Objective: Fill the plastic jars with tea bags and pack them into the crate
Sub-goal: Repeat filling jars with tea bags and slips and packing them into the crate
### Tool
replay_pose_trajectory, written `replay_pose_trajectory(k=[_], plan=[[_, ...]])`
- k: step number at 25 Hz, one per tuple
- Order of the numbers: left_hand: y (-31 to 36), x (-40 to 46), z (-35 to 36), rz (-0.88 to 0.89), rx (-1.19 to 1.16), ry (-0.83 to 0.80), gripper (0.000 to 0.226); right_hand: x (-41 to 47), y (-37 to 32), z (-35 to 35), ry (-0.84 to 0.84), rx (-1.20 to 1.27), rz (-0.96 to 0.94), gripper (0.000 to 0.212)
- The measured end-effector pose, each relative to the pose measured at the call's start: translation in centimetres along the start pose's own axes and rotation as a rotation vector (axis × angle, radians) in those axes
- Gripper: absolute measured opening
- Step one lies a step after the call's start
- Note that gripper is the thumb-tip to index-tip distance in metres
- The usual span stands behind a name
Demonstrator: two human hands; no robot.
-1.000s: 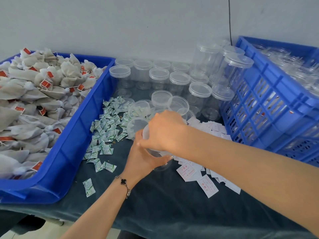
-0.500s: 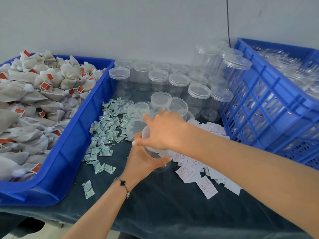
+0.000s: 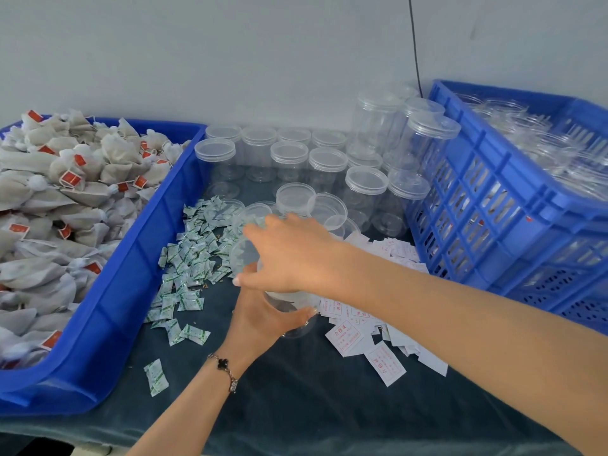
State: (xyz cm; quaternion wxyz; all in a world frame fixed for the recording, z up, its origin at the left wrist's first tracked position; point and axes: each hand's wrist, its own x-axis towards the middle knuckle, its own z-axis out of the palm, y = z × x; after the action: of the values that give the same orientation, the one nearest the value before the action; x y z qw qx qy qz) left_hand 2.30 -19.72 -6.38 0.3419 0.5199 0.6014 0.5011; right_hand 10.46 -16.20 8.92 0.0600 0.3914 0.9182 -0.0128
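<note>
The clear round plastic jar (image 3: 289,311) is gripped by the left hand (image 3: 263,319); the right hand (image 3: 292,255), fingers spread, should be aimed squarely at its mouth

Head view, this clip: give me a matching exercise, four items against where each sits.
Items:
1. tea bags
2. green sachets
3. white slips
4. clear jar

Places:
A. held in the left hand
B. cloth, beside the crate
C. blue tray at left
D. cloth, beside the tray

Pairs: 1-C, 2-D, 3-B, 4-A
</note>
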Motion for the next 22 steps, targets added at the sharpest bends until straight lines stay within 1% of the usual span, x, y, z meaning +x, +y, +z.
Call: replay_pose_trajectory(k=[1, 2, 4, 7, 8, 9, 11, 13, 14, 15, 17, 19, 21, 22], plan=[[0.1, 0.0, 0.0, -0.004, -0.008, -0.001, 0.091, 0.0, -0.2, 0.3, 0.033, -0.067, 0.080, 0.067], [0.2, 0.0, 0.1, -0.005, -0.007, 0.000, 0.091, 0.1, -0.3, 0.5, 0.011, -0.129, 0.147, 0.070], [0.4, -0.1, 0.1, 0.009, -0.011, 0.014, 0.089, 0.1, -0.5, 0.6, -0.065, -0.147, 0.187, 0.065], [0.4, -0.2, 0.0, 0.003, -0.015, 0.028, 0.086, -0.6, -0.1, -0.3, -0.142, -0.048, 0.113, 0.047], [0.3, -0.2, 0.0, 0.002, -0.020, 0.011, 0.086, -0.7, 0.0, -0.8, -0.191, -0.050, 0.063, 0.044], [0.5, -0.1, 0.0, 0.014, -0.023, -0.005, 0.087, -0.7, 0.0, -1.2, -0.253, -0.064, 0.000, 0.046], [1.0, -0.2, 0.1, 0.069, 0.006, -0.001, 0.093, -0.6, -0.1, -1.5, -0.385, -0.086, -0.100, 0.067], [0.6, 0.1, 0.1, 0.153, 0.037, 0.026, 0.092, -0.5, 0.0, -1.2, -0.437, 0.009, -0.085, 0.090], [0.5, 0.1, 0.1, 0.150, 0.055, 0.020, 0.088, -0.6, 0.0, -0.9, -0.414, 0.088, -0.041, 0.096], [0.6, -0.1, 0.0, 0.091, 0.061, 0.005, 0.085, -0.6, 0.0, -0.6, -0.356, 0.124, 0.004, 0.097], [0.8, -0.3, 0.1, -0.030, 0.028, 0.001, 0.086, -0.4, -0.1, 0.2, -0.255, -0.005, 0.101, 0.094], [0.5, -0.3, 0.1, -0.031, -0.001, 0.014, 0.090, -0.3, -0.3, 1.3, -0.206, -0.118, 0.158, 0.080], [0.8, -0.3, -0.1, -0.002, -0.013, -0.010, 0.095, -0.3, -0.1, 1.7, -0.155, -0.130, 0.131, 0.067], [0.9, -0.2, -0.1, 0.008, -0.022, -0.022, 0.096, -0.5, 0.3, 1.3, -0.149, -0.108, 0.099, 0.064]])
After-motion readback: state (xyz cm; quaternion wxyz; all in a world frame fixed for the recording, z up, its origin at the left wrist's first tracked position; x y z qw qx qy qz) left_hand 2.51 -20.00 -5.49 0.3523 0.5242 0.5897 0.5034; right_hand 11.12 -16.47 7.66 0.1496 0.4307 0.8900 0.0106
